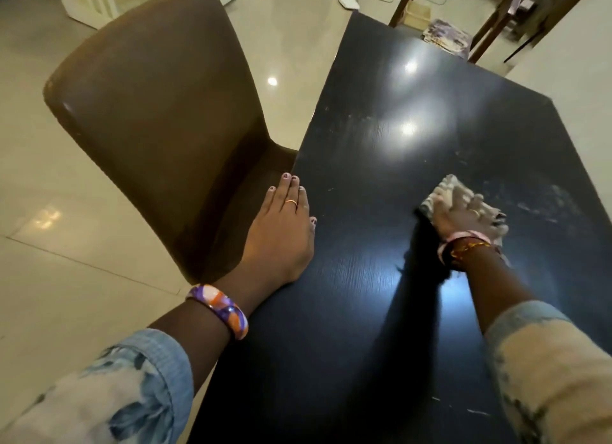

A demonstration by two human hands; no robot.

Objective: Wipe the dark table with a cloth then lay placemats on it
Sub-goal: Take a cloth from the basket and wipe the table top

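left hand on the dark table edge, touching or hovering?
Touching. The head view shows the left hand lying flat on the dark wooden table at its edge, with no gap visible.
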